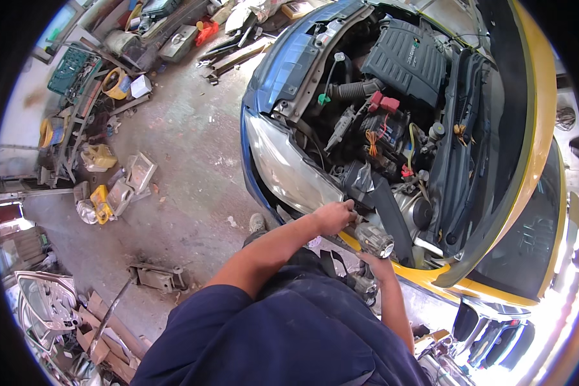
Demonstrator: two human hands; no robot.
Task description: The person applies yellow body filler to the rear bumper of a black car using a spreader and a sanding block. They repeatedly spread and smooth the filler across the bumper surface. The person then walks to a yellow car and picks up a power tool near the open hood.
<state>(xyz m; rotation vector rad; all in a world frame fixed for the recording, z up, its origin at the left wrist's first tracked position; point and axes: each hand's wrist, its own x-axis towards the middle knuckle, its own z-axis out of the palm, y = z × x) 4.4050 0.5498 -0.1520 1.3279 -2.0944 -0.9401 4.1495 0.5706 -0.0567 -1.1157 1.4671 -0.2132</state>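
Note:
I stand at the front corner of a car whose hood is raised. My left hand (334, 217) is closed at the rear corner of the clear headlight (293, 164). Its fingers are curled, and what they hold is hidden. Just to the right, my right hand (378, 265) is wrapped around the grip of a cordless power driver (374, 240). The driver's body lies by the yellow fender (408, 275), close to my left hand. Its front end is hard to make out.
The open engine bay holds a black engine cover (406, 59) and a battery (389, 125) with loose wires. The raised yellow hood (539, 96) stands at the right. A floor jack (157, 278) sits at lower left, and parts and a green toolbox (73, 72) line the left wall.

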